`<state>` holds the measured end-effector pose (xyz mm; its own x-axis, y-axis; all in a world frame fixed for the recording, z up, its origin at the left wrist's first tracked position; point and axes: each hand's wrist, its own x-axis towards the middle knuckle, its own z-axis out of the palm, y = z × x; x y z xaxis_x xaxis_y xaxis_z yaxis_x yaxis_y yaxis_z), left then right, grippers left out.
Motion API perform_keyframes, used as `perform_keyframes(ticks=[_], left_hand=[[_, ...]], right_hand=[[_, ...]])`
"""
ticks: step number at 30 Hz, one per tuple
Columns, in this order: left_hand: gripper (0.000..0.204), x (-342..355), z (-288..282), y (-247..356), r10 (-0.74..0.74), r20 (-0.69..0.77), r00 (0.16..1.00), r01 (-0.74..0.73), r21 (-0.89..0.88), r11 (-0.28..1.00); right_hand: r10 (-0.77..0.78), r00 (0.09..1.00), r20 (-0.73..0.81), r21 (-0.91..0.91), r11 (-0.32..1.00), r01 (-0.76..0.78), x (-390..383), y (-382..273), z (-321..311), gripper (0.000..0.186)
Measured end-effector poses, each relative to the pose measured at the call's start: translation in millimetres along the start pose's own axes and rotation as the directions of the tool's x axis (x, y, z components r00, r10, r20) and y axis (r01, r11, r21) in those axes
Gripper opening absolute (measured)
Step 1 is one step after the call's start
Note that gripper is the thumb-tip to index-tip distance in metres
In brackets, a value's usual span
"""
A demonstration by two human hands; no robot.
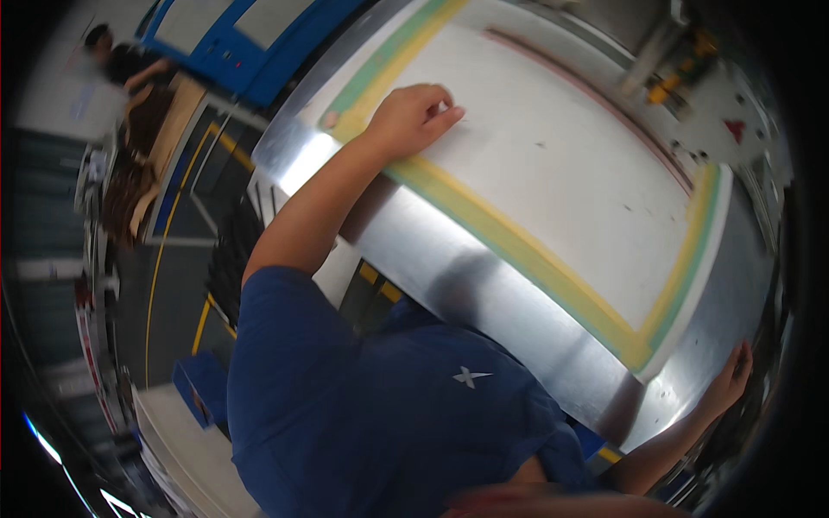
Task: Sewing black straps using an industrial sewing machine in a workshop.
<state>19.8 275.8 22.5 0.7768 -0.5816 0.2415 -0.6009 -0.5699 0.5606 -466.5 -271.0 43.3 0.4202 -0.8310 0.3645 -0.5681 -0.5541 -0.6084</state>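
A large white board (553,155) lies on a shiny metal table (414,237). Yellow and green tape (518,246) runs along its near side and both ends. Over the board's left part is my left hand (414,121), fingers curled toward the thumb; what they hold, if anything, is too small to make out. Beyond the board's right end, by the table's edge, my right hand (728,380) has its fingers bent inward. Whatever may be inside it is hidden. A few small dark specks (541,145) dot the white surface.
A reddish strip (596,99) borders the board's far side. A blue machine (233,43) stands at the far left, with another person (125,65) near a wooden bench (177,121). Yellow equipment (682,69) is at the far right. A blue bin (200,388) sits lower left.
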Motion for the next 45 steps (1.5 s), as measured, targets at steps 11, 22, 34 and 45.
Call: perform_keyframes(ticks=[11,22,34,45], left_hand=[[0.051,-299,-245,-282,-0.677,-0.558,0.479,0.872,0.216,0.439],[0.087,-524,-115,-226,-0.938,-0.244,-0.244,0.968,-0.004,-0.251],[0.086,-490,-69,-259,-0.826,-0.207,-0.524,0.816,0.156,-0.557],[0.062,-520,-51,-292,-0.778,-0.187,-0.599,0.801,-0.120,-0.587]], right_hand=[[-0.512,0.652,0.559,0.233,0.852,0.470,-26,-198,159,0.029],[-0.573,0.367,0.732,0.303,0.758,0.578,-78,-268,188,0.016],[-0.464,0.431,0.774,0.293,0.866,0.406,-105,-255,170,0.016],[-0.319,0.498,0.806,0.201,0.940,0.276,-116,-229,177,0.016]])
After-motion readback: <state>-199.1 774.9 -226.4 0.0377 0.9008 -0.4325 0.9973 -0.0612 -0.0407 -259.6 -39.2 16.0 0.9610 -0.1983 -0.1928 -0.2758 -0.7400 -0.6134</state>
